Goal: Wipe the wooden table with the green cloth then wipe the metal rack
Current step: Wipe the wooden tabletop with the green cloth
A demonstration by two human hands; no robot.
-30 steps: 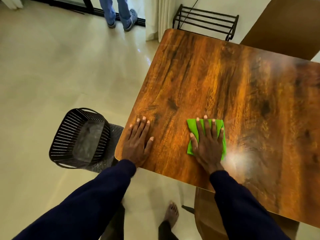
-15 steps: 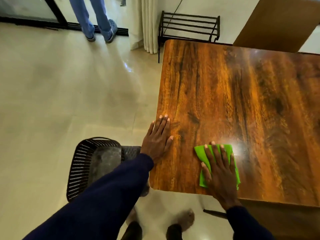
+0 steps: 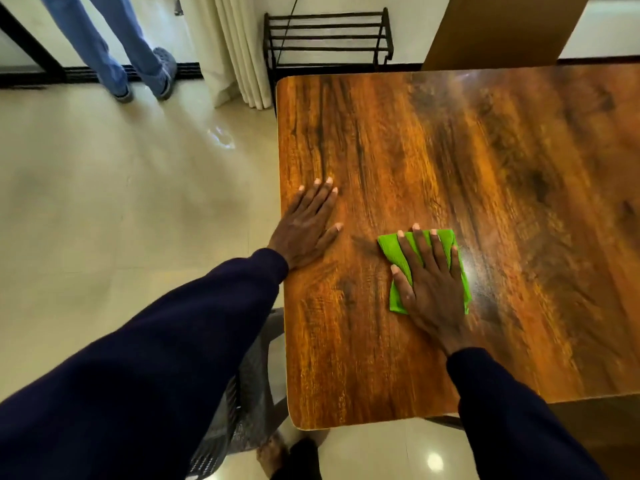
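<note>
Right hand (image 3: pixel 433 282) is flat on the green cloth (image 3: pixel 391 251), palm down, fingers straight and spread. Nothing curls round it, it just presses the cloth to the counter (image 3: pixel 450 150). The spread makes sense: it pins most of the folded pad so it slides as one piece instead of bunching. Cloth lies on the near-left part of the top, in from the left edge, with green showing past the fingertips and beside the thumb

Left hand (image 3: pixel 304 230) is also flat and empty, fingers straight, heel at the counter's left edge, apart from the cloth. Reads as a brace: it takes body weight while the other arm reaches, and steadies the top against the push

Step in hand, as I judge it: counter wipe, early to mid. The far and right stretches lie beyond the cloth's spot, so plenty of passes left

Metal rack (image 3: pixel 327 37) stands on the floor past the far-left corner of the counter, by the wall, next to the curtain (image 3: pixel 239 46). Nothing touches it, so that half of the task is not yet begun. Reaching it likely means walking round the corner, cloth in hand

Dark mesh thing (image 3: pixel 249 375) sits under the left sleeve beside the counter, probably a chair, mostly hidden. Another person's legs (image 3: pixel 114 57) are at far left, beyond the curtain from the rack
</note>
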